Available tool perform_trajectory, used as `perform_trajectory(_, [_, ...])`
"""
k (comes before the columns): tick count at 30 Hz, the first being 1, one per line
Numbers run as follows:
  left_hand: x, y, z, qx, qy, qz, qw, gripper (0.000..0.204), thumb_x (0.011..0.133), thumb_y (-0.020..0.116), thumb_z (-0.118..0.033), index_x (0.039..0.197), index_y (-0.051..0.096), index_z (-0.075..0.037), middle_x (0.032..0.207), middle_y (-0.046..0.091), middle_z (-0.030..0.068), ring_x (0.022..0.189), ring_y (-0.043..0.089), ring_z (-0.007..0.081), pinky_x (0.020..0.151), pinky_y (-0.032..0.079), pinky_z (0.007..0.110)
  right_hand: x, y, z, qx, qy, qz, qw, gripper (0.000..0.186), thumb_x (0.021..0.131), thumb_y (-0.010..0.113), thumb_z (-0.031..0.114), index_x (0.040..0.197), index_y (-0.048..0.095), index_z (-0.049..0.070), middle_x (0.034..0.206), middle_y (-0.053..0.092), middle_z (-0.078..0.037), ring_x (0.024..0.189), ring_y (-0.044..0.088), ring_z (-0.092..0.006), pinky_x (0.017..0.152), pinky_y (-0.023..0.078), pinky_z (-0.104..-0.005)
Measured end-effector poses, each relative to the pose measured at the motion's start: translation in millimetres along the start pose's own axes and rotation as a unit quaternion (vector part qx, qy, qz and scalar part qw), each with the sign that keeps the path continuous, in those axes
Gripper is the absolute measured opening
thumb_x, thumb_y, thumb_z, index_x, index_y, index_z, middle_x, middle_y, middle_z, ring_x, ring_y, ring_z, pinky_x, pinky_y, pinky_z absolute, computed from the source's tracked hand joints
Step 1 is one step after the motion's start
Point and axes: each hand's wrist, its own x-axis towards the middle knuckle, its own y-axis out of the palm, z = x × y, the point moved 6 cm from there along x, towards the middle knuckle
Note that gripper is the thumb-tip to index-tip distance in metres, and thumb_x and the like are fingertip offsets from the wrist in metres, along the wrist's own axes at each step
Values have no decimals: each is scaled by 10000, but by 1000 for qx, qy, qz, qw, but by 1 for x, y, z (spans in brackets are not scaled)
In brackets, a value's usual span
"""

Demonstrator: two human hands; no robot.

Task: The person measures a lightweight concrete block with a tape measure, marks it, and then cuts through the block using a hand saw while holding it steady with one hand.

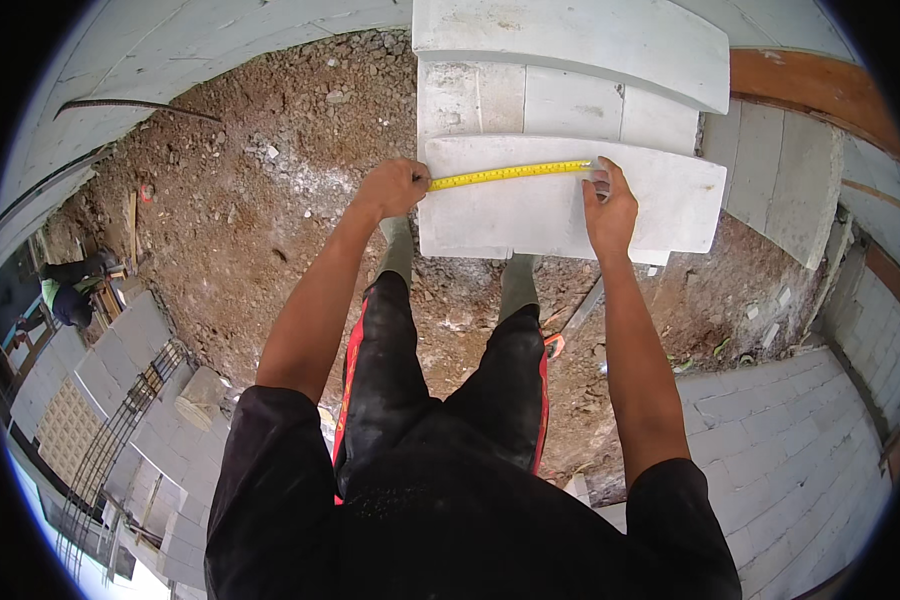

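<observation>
Both hands, left hand (394,187) and right hand (608,207), grip closed, stretch one yellow tape measure (510,173) across one white block (570,205).

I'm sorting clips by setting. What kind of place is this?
Most likely a building site. Pale block walls stand unfinished around bare dirt and rubble, and the person's left hand and right hand stretch a yellow tape measure across a stacked pale block.

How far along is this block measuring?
Done: the yellow tape is pulled out across the top white block. In hand: the left hand pins one end at the block's edge, the right hand the other. Left: no mark or cut shows on the block.
</observation>
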Motion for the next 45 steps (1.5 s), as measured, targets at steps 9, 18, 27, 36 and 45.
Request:
perform_trajectory(9, [38, -36, -8, 87, -20, 3, 996, 272, 890, 621, -261, 1061, 778, -118, 952, 738, 213, 879, 709, 401, 846, 561, 468, 21, 12, 12, -192, -137, -17, 972, 286, 908, 699, 108, 1187, 722, 166, 1079, 683, -84, 819, 688, -266, 725, 563, -373])
perform_trajectory(18, [43, -38, 10, 14, 25, 25, 999, 288, 869, 656, -272, 1042, 775, -74, 901, 741, 202, 812, 710, 363, 790, 552, 434, 43, -19, -9, -204, -85, -25, 975, 196, 918, 679, 116, 1090, 761, 160, 1031, 702, -64, 900, 692, -295, 798, 566, -392])
perform_trajectory(27, [43, -42, 1, 4, 26, 12, 1000, 281, 864, 679, -247, 1037, 782, -51, 919, 755, 184, 814, 721, 309, 792, 557, 403, 40, -10, -10, -173, -63, -27, 982, 200, 905, 663, 66, 1078, 755, 109, 1044, 711, -82, 890, 698, -278, 791, 561, -378])
perform_trajectory(36, [45, -42, 1, -4, 6, 23, 1000, 275, 874, 672, -243, 1033, 781, -47, 911, 755, 182, 787, 718, 311, 778, 558, 391, 34, -2, -3, -160, -85, -87, 980, 182, 907, 671, 28, 1066, 753, 63, 972, 704, -102, 746, 697, -236, 679, 552, -344])
perform_trajectory(45, [48, -37, 5, -3, 12, 27, 1000, 280, 862, 667, -237, 1025, 781, -41, 902, 753, 181, 785, 718, 309, 778, 558, 397, 30, 7, 3, -145, -62, -83, 984, 178, 886, 666, 39, 1037, 745, 91, 958, 689, -77, 802, 668, -264, 738, 548, -376])
